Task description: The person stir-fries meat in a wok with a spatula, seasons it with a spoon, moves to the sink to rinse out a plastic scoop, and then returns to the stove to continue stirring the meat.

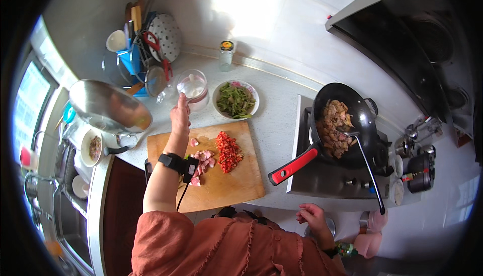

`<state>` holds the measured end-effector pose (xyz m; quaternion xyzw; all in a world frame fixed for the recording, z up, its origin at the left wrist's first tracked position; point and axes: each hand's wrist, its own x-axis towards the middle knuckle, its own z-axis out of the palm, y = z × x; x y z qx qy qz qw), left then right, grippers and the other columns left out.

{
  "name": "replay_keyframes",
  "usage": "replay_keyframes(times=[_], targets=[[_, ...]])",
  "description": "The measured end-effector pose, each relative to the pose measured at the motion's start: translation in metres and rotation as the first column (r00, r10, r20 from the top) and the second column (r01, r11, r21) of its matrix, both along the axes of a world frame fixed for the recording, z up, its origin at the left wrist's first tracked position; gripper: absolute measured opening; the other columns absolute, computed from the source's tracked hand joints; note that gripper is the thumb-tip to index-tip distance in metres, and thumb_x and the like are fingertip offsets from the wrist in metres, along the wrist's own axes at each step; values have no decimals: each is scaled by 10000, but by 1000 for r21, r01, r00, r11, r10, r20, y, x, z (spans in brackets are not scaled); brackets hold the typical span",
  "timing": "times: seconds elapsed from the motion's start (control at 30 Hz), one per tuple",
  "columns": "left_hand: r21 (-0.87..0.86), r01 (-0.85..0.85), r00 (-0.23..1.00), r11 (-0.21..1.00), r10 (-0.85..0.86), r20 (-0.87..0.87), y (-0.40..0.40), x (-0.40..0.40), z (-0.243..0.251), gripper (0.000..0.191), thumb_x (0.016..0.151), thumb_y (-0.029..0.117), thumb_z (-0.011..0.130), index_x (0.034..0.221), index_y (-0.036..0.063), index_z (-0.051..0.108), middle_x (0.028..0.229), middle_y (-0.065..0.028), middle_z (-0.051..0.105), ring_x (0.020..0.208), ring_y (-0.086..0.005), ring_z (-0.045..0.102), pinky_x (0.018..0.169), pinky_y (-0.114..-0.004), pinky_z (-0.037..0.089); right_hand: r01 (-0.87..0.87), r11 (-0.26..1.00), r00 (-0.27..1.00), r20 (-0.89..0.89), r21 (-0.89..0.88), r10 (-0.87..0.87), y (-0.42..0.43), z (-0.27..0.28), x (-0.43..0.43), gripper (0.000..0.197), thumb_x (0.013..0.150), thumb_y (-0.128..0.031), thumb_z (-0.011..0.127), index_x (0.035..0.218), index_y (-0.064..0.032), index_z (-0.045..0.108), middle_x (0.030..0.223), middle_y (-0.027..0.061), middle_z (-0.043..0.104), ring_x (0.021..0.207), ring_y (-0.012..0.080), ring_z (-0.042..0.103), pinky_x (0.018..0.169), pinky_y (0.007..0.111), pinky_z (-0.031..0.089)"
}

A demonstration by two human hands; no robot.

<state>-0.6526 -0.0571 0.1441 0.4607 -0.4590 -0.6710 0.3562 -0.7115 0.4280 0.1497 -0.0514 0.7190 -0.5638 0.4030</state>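
My left hand [180, 115] is stretched over the counter, closed at the near side of a clear jug [193, 87], apparently on its handle, which the fingers hide. To the jug's right, a floral-rimmed plate [257, 104] holds cut green vegetables [234, 98]. Beneath my left forearm lies a wooden cutting board [237, 185] bearing chopped red chilli [228, 151] and pieces of raw meat [205, 161]. My right hand [312, 215] hangs empty in front of the counter edge, fingers loosely bent. Beyond it, a black wok [362, 114] contains cooked meat pieces [335, 125] and a spatula [364, 155].
The wok's red handle [294, 166] juts past the gas stove [302, 187] toward the board. A lidded glass jar [226, 57] stands by the wall. At left are a steel wok lid [109, 106], a utensil rack [137, 57] and the sink [73, 223]. A range hood [392, 23] overhangs the right.
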Motion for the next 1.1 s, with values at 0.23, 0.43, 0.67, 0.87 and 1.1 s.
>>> replay_keyframes(times=[0.23,0.43,0.67,0.87,1.1], targets=[[-93,80,980,993,-95,-174,78,72,56,450,818,481,471,548,135,377,492,57,324,354,-25,198,329,-200,130,-339,928,939,-122,-155,323,-10,-6,-31,190,801,-44,513,979,22,513,754,94,598,615,107,563,540,218,463],[-158,67,987,985,-89,-133,167,133,88,391,847,395,473,573,135,372,518,55,319,382,-15,208,340,-182,151,-587,759,810,-207,-282,549,-16,31,-49,175,794,7,495,963,44,520,787,92,603,662,107,587,599,211,486],[-154,266,964,951,-267,18,260,164,108,428,792,465,527,595,87,483,494,73,340,406,-15,241,369,-186,171,-755,598,621,-588,-269,518,-21,88,-57,114,749,20,553,862,30,566,696,55,587,601,78,555,539,193,450],[-87,494,856,865,-466,224,310,138,104,495,748,541,539,635,59,550,522,74,406,460,-15,313,411,-184,233,-724,663,468,-843,-193,266,-43,116,-52,82,714,-57,636,768,-18,588,647,100,585,520,138,565,476,233,436],[-49,694,710,718,-672,213,323,97,99,467,753,509,557,649,54,553,527,78,395,488,-23,324,434,-194,247,-658,746,300,-873,103,385,-30,108,-59,140,683,-127,672,727,-21,592,583,89,565,505,145,561,467,235,432]])
